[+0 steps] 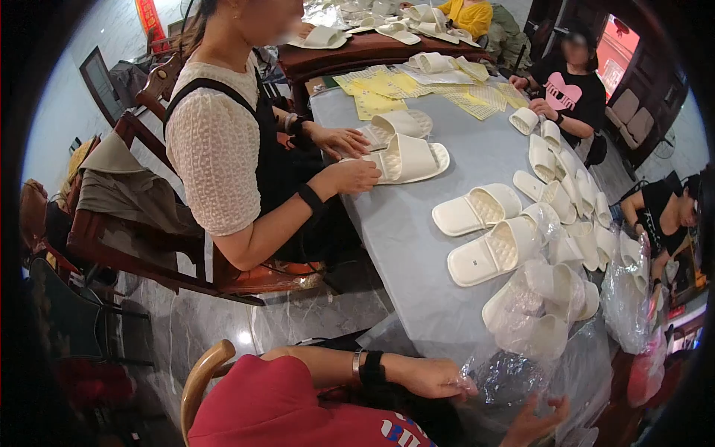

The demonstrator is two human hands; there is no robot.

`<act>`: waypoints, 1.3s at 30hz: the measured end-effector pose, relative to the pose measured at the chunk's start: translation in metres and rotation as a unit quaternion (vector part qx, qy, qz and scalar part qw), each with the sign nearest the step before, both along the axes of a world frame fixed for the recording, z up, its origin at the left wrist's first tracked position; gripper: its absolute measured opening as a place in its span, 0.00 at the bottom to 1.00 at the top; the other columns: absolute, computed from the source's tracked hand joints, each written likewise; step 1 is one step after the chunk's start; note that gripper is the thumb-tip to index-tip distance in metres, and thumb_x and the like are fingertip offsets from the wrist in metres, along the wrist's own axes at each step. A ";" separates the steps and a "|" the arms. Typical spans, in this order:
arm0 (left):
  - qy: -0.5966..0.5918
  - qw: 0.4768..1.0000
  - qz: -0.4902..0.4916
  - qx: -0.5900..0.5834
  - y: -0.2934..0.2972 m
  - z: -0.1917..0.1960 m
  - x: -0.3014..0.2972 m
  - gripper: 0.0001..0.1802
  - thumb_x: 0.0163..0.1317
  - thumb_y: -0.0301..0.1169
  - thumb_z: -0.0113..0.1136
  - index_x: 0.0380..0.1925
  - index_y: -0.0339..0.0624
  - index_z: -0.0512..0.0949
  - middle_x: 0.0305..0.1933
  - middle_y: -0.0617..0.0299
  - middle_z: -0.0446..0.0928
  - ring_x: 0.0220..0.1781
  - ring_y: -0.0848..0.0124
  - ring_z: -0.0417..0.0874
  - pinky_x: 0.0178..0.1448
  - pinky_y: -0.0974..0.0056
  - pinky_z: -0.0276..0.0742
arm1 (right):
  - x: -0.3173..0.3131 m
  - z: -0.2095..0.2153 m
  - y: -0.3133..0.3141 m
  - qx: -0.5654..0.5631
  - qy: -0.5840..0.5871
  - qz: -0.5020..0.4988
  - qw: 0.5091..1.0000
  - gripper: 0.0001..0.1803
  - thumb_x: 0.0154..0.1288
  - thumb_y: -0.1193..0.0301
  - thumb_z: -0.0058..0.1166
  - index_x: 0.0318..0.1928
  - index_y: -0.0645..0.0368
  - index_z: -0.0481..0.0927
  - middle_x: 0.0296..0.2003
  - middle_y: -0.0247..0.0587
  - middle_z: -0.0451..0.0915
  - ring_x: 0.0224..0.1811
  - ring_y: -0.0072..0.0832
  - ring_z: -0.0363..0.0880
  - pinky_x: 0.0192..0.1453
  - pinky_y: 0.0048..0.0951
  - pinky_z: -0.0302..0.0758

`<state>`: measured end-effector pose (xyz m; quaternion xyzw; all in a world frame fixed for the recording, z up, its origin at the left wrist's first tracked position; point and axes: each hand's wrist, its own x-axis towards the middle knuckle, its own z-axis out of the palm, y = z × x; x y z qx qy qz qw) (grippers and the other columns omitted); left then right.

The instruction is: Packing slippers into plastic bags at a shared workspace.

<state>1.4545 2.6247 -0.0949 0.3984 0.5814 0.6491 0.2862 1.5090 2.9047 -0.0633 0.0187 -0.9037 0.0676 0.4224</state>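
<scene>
My left hand (pixel 436 378), with a dark band at the wrist, pinches the edge of a clear plastic bag (pixel 500 375) at the near end of the table. Beside the same bag, lower and to the right, my right hand (pixel 538 423) has its fingers apart, partly cut off by the lower edge. Just beyond lie cream slippers (pixel 514 305) under clear film, partly hidden by its glare. Farther up rests an unwrapped cream slipper (pixel 491 253), with another slipper (pixel 477 210) behind it.
A grey-covered table (pixel 395 257) stretches away from me. A heap of slippers (pixel 577 186) runs along its right side, and yellow printed sheets (pixel 387 86) lie at the far end. On the left, a seated co-worker's hand (pixel 350 177) touches a slipper (pixel 410 160). Other people work at the right.
</scene>
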 end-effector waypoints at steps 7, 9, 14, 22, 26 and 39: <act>0.031 0.995 0.042 -0.090 -0.007 0.013 -0.017 0.13 0.68 0.33 0.47 0.46 0.40 0.75 0.30 0.54 0.78 0.33 0.57 0.79 0.41 0.57 0.73 | -0.005 0.025 0.001 0.049 -0.003 0.058 0.997 0.11 0.64 0.66 0.57 0.37 0.62 0.77 0.34 0.50 0.75 0.35 0.48 0.73 0.44 0.48 0.69; 0.054 0.993 0.094 -0.048 0.004 0.011 -0.029 0.12 0.67 0.34 0.49 0.43 0.39 0.75 0.28 0.54 0.77 0.32 0.58 0.79 0.39 0.57 0.72 | 0.003 0.042 -0.003 0.034 0.021 0.075 0.996 0.08 0.65 0.68 0.55 0.35 0.61 0.78 0.32 0.50 0.76 0.34 0.49 0.73 0.43 0.49 0.69; 0.180 0.966 0.182 0.027 0.066 0.024 -0.066 0.09 0.63 0.33 0.55 0.34 0.39 0.75 0.28 0.53 0.77 0.32 0.57 0.79 0.37 0.55 0.71 | 0.032 0.087 -0.004 0.114 0.089 0.052 0.988 0.09 0.70 0.70 0.49 0.34 0.63 0.76 0.30 0.47 0.75 0.34 0.45 0.73 0.41 0.44 0.70; 0.438 0.887 0.101 -0.101 0.176 0.030 -0.154 0.45 0.34 0.50 0.76 0.54 0.42 0.71 0.53 0.44 0.71 0.57 0.48 0.70 0.58 0.45 0.65 | 0.075 0.091 0.023 0.095 0.051 -0.058 0.992 0.10 0.66 0.71 0.54 0.31 0.66 0.77 0.26 0.50 0.75 0.27 0.46 0.72 0.32 0.43 0.70; 0.480 0.806 0.141 -0.316 0.183 0.038 -0.182 0.64 0.25 0.55 0.78 0.66 0.45 0.59 0.68 0.33 0.52 0.69 0.34 0.53 0.67 0.30 0.45 | 0.087 0.080 0.029 0.078 -0.014 -0.102 0.992 0.09 0.61 0.71 0.60 0.29 0.65 0.79 0.26 0.52 0.76 0.28 0.47 0.73 0.34 0.45 0.71; 0.519 0.775 0.164 -0.322 0.144 0.017 -0.173 0.45 0.45 0.51 0.70 0.61 0.43 0.64 0.66 0.47 0.61 0.71 0.51 0.57 0.69 0.38 0.54 | 0.068 0.051 0.089 -0.033 -0.106 -0.179 0.978 0.13 0.54 0.81 0.53 0.43 0.65 0.78 0.28 0.46 0.73 0.32 0.42 0.70 0.44 0.39 0.66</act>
